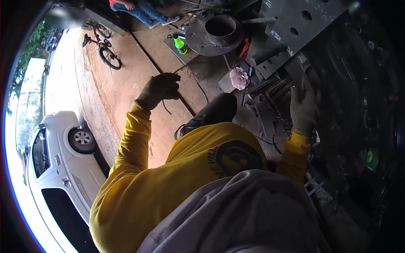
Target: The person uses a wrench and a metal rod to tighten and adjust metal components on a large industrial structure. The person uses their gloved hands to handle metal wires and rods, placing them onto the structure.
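Observation:
My left hand [161,90], in a dark knitted work glove, is held over the concrete floor with its fingers curled. A thin dark curved strand [167,108] shows just below it; I cannot tell whether the hand holds it or it lies on the floor. My right hand [304,105], gloved too, has its fingers stretched out and apart. It is over dim metalwork, close to the end of a steel plate [295,65]; contact cannot be made out. Left of it are a bundle of thin rods [266,86] and a crumpled pinkish cloth [239,78].
A round steel flange with a pipe collar [221,42] stands ahead, beside a green bottle [180,44]. A large plate with holes [295,21] slopes at upper right. Cables [201,88] cross the floor. Another person's legs [147,12], a bicycle [104,48] and a white car [67,156] are at left.

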The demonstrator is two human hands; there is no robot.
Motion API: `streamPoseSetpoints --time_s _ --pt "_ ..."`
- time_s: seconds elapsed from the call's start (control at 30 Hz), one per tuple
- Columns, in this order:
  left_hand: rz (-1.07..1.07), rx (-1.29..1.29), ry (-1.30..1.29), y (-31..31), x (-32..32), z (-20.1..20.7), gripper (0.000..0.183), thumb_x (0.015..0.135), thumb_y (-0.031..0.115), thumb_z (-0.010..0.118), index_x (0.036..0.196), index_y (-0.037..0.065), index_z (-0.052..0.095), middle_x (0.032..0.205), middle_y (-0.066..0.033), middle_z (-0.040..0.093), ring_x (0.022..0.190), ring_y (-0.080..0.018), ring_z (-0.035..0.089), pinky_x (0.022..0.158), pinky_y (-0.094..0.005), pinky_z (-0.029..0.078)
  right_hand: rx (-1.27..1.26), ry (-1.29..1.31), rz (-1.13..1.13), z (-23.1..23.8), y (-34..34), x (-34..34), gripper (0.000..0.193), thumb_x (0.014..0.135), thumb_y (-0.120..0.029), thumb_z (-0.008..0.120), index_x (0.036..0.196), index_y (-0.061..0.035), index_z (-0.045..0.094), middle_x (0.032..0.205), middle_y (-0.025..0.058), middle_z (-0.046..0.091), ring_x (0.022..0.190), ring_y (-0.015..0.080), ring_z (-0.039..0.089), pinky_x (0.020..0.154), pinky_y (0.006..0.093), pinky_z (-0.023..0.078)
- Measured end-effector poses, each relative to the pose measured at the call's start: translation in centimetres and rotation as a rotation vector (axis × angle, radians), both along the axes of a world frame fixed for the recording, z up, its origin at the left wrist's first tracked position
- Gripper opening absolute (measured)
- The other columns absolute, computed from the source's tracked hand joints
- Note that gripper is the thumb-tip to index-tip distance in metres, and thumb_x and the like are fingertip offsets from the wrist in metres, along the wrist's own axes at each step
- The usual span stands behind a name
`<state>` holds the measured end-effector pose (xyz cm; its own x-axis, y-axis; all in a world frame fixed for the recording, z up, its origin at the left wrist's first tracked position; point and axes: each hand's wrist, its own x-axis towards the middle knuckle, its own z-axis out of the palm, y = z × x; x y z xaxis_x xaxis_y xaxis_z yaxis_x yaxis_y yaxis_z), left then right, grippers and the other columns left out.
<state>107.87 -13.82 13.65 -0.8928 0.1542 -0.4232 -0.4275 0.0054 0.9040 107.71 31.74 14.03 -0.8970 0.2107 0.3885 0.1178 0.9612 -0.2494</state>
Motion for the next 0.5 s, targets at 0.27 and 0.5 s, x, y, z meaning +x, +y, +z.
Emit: streamPoseSetpoints --time_s 0.27,0.5 --pt "0.198 0.255 -0.034 -4.7 -0.8 -2.2 0.037 0.096 0.015 0.059 0.129 -0.001 0.057 0.105 -0.0139 0.066 0.092 -0.0305 0.07 0.086 -0.0423 0.06 0.08 0.101 -0.005 -0.5 -0.8 -0.7 0.042 0.088 -0.039 0.068 0.122 -0.0145 0.068 0.124 0.0164 0.063 0.118 0.0339 0.058 0.098 0.0427 0.048" --pt "0.227 0.297 -0.021 -11.9 -3.6 -4.9 0.035 0.099 0.017 0.055 0.13 0.0 0.057 0.102 -0.0102 0.065 0.087 -0.0244 0.069 0.082 -0.0371 0.06 -0.106 0.153 -0.136 -0.1 -4.8 -2.5 0.038 0.092 -0.032 0.065 0.12 -0.0077 0.068 0.112 0.0204 0.066 0.108 0.0341 0.063 0.091 0.0418 0.051"
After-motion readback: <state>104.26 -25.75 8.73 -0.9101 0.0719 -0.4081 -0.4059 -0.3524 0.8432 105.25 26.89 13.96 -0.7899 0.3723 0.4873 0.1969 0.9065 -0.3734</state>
